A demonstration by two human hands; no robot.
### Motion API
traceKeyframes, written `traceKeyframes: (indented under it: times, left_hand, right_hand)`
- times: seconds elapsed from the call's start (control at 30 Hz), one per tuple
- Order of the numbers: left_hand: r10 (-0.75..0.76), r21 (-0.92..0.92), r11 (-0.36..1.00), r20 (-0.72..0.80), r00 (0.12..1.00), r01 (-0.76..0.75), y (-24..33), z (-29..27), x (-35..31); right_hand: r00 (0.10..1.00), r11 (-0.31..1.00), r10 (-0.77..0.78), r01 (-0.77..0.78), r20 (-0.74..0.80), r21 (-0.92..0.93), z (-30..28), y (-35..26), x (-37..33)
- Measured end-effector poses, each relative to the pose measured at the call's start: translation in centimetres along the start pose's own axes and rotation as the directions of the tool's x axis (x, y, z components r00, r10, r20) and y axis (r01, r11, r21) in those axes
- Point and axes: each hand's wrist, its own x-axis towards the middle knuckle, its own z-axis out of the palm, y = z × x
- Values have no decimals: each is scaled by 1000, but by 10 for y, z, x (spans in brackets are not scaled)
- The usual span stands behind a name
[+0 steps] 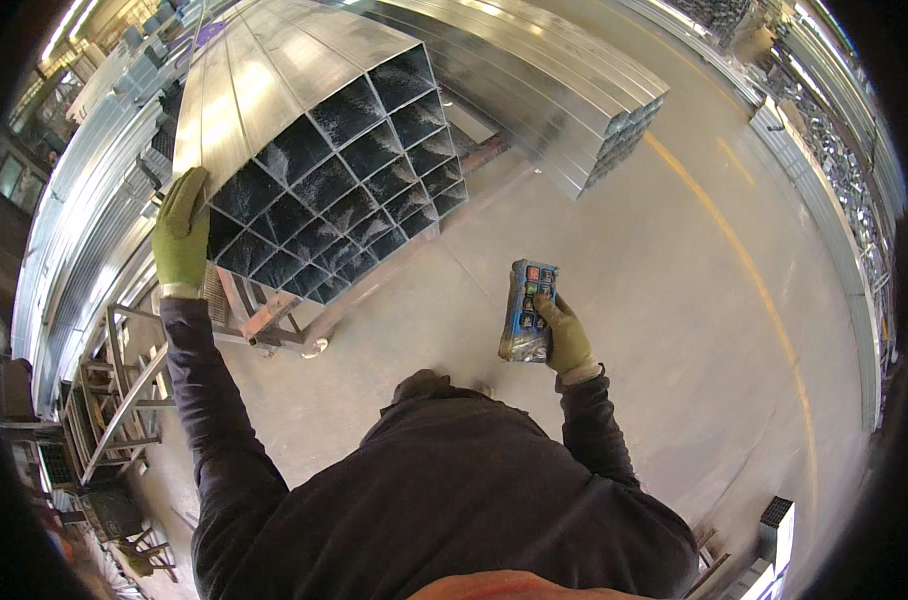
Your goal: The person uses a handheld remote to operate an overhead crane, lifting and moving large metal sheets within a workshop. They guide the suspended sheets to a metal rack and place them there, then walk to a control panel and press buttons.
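Observation:
My left hand point(181, 237), in a green work glove, rests against the near left corner of a stacked bundle of square metal tubes point(279, 72). Its fingers lie stretched along the outer tube and do not wrap round it. The tubes' hollow ends face me. In front of my body on the right, my gloved right hand point(568, 340) is closed round a remote control point(519, 325). This is a worn blue and black block with rows of coloured buttons, and my thumb lies over its button face.
A second bundle of square tubes point(574, 80) juts out beyond the first. Under the first stands a reddish metal stand point(264, 318). A metal rack point(124, 400) with scrap pieces and long profiles point(74, 240) line the left. A yellow line point(744, 258) runs along the floor at right.

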Motion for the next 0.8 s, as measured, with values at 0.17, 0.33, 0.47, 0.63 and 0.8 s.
traceKeyframes:
  times: [0.17,0.33,0.47,0.63,0.8]
  left_hand:
    - [35,-41,999,34,999,-34,-1,-6,0]
    - [65,-146,988,70,995,-54,0,-11,6]
    - [-1,-148,989,100,995,16,4,-15,7]
    - [1,20,1000,138,990,-4,7,-20,3]
    - [-27,-57,998,122,992,35,4,-19,-2]
  right_hand:
    - [998,998,44,-42,-36,49,1,-17,19]
    - [994,992,-6,-8,110,128,4,-39,52]
    - [996,989,10,-24,89,149,6,-56,80]
    - [997,987,20,-31,71,158,11,-72,113]
    - [992,987,47,-64,118,144,13,-84,149]
